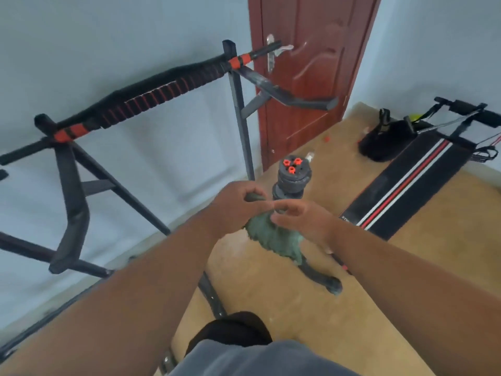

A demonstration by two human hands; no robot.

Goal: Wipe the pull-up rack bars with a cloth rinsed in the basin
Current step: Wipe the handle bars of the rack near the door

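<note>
The black pull-up rack stands against the pale wall at the left, its top bar wrapped in black and red grip. Two angled handles jut toward me, one at the left and one at the right. In front of me hangs a green cloth, twisted to a dark tail at the bottom. My left hand grips its top end in a fist. My right hand touches the cloth just beside it with fingers loosely extended. No basin is in view.
A red-brown door with a metal handle is behind the rack. Stacked dumbbell plates with orange nuts stand on the tan floor beyond my hands. A black bench with red and white stripes and a dark bag lie at the right.
</note>
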